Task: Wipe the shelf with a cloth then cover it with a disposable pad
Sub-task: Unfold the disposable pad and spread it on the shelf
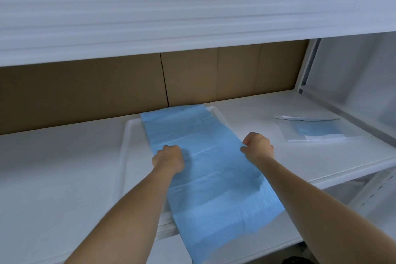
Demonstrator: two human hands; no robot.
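A white shelf (267, 156) runs across the whole view, with another white shelf (192, 25) above it and brown cardboard (85, 96) standing along the back. A white tray (126, 148) sits on the lower shelf near the middle, its far end close to the cardboard. A long blue pad (214, 178) lies lengthwise over the tray, reaching from the back wall to past the shelf's front edge, where its near end hangs over. To the right, well apart from the tray, a clear plastic bag (317, 130) lies flat on the shelf with something blue inside. The left hand (169, 158) rests on the pad's left edge, fingers curled onto it. The right hand (258, 146) pinches the pad's right edge with curled fingers.
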